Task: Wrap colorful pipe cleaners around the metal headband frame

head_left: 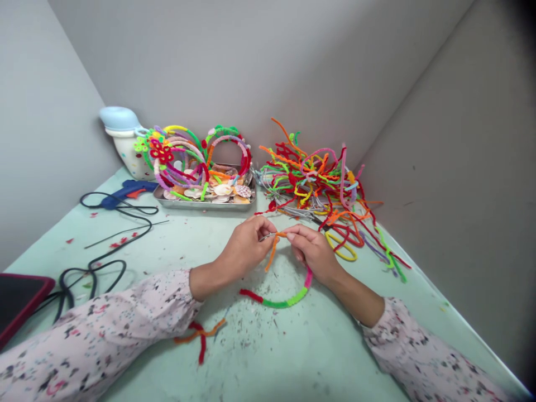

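A curved hoop wrapped in pipe cleaner point(285, 302) runs in red, green, light green and pink up under my right hand point(312, 248). That hand is closed, its thumb and fingertips pinching the hoop where orange pipe cleaner point(272, 255) is wound on. Opposite it, my left hand point(248, 245) pinches the thin grey bare end of the hoop. The loose orange tail hangs down between both hands. Below my left wrist, cut orange and red pipe cleaner pieces point(202, 346) lie crossed on the table.
A metal tray point(205, 205) holds shells and several colourful hoops. To its right lies a tangled pipe cleaner heap point(310, 173) with yellow-handled scissors point(341, 248). A blue glue gun point(125, 194), black cable point(98, 259), lidded cup point(128, 148) and red-edged tablet point(25, 304) are at left.
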The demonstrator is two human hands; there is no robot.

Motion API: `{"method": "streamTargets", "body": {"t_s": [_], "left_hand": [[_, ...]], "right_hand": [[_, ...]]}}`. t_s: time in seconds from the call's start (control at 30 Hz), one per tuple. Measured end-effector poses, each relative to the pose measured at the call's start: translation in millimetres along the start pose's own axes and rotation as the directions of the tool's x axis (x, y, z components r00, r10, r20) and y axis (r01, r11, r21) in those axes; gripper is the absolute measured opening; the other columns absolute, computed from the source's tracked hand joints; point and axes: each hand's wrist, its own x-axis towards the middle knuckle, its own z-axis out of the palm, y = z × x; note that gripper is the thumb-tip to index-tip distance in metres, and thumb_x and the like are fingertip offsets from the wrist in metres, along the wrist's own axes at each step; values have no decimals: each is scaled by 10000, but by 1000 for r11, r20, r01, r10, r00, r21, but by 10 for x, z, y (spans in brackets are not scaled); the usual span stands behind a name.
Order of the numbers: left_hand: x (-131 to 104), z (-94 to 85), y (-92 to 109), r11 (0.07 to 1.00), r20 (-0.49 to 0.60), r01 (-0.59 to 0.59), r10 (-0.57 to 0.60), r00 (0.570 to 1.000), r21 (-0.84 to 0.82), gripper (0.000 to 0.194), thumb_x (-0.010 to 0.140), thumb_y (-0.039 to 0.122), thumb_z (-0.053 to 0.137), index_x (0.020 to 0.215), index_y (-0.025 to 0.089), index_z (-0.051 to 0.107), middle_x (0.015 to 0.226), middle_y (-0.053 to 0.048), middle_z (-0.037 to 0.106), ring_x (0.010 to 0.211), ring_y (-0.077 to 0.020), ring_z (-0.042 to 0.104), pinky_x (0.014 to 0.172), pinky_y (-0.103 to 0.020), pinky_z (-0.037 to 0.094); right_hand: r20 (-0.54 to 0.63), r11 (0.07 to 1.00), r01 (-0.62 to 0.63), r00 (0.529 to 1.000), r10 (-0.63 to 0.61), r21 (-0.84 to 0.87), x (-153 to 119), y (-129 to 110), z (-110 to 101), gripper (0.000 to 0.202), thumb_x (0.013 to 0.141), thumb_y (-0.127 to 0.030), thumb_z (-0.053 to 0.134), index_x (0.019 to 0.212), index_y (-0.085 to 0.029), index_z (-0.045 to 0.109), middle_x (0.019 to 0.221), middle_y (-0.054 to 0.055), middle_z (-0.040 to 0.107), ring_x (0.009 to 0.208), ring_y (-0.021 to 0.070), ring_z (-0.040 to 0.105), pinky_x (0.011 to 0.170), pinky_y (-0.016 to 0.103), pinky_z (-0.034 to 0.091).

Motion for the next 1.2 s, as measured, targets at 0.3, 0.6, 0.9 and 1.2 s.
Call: {"method": "streamTargets", "body": {"t_s": [0.3, 0.6, 0.9, 1.2], "left_hand": [[-7, -6, 22, 999, -22, 23, -22, 1000, 27, 121, 774, 277, 589, 803, 160, 601, 702, -4, 584, 594, -106, 489, 537, -213, 361], [-26, -14, 56, 997, 15, 74, -74, 997, -30, 203, 776, 356, 602, 779, 153, 592, 650, 13, 563, 528, -85, 450, 493, -204, 334], [-7, -27, 113, 970, 47, 187, -182, 982, -158, 146, 736, 289, 627, 731, 154, 572, 564, 50, 498, 475, -65, 383, 478, -202, 297], [0, -14, 87, 941, 70, 245, -236, 969, -232, 167, 713, 294, 649, 734, 140, 587, 633, 18, 544, 544, -93, 476, 520, -227, 352]], "right_hand": [[-3, 1000, 4, 1000, -4, 2, 3, -6, 5, 196, 853, -339, 534, 901, -175, 627, 420, -88, 422, 361, 63, 337, 363, 178, 264], [5, 1000, 15, 1000, -15, 3, 0, -1, 4, 190, 847, -336, 538, 892, -175, 627, 418, -87, 423, 364, 60, 342, 366, 178, 266], [9, 1000, 17, 1000, -18, 14, -5, -11, 13, 183, 837, -327, 545, 890, -173, 629, 423, -88, 422, 366, 59, 345, 364, 177, 267], [19, 1000, 27, 999, -27, -1, -4, -7, 9, 169, 835, -322, 552, 879, -180, 633, 417, -91, 419, 368, 63, 360, 370, 177, 279]]}}
